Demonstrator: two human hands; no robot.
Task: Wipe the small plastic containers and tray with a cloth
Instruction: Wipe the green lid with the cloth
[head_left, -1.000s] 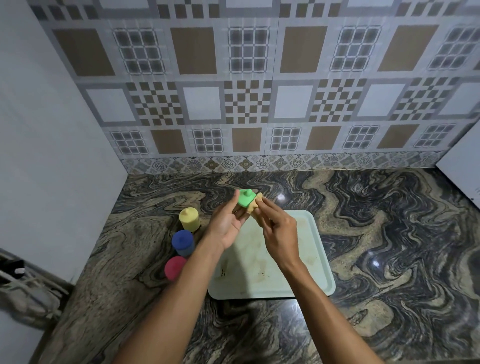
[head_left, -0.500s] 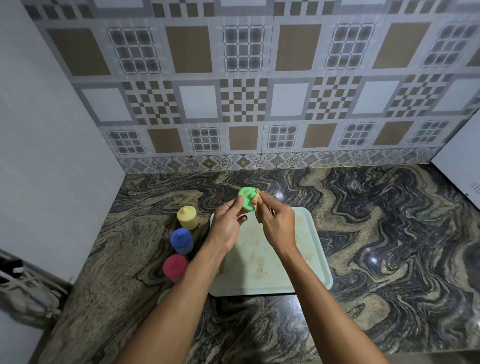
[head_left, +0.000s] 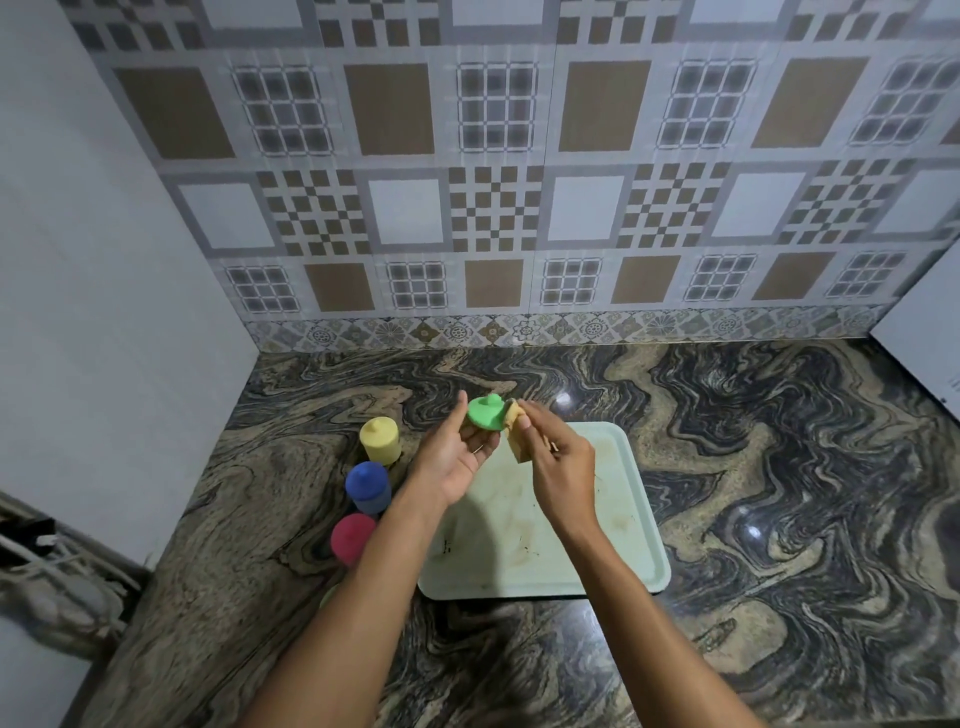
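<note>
Two hands recorded: left hand (head_left: 452, 457) and right hand (head_left: 563, 467), both bare. Behind each wrist, a bare forearm extends to the lower frame edge: left forearm (head_left: 353, 623), right forearm (head_left: 660, 623). Both forearms are slender and widen away from the hands. One thumbnail (head_left: 525, 423) is visible on the right hand.

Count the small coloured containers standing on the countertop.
3, in a row left of the tray: yellow container farthest, blue container in the middle, red container nearest. The left forearm may hide another.
</note>
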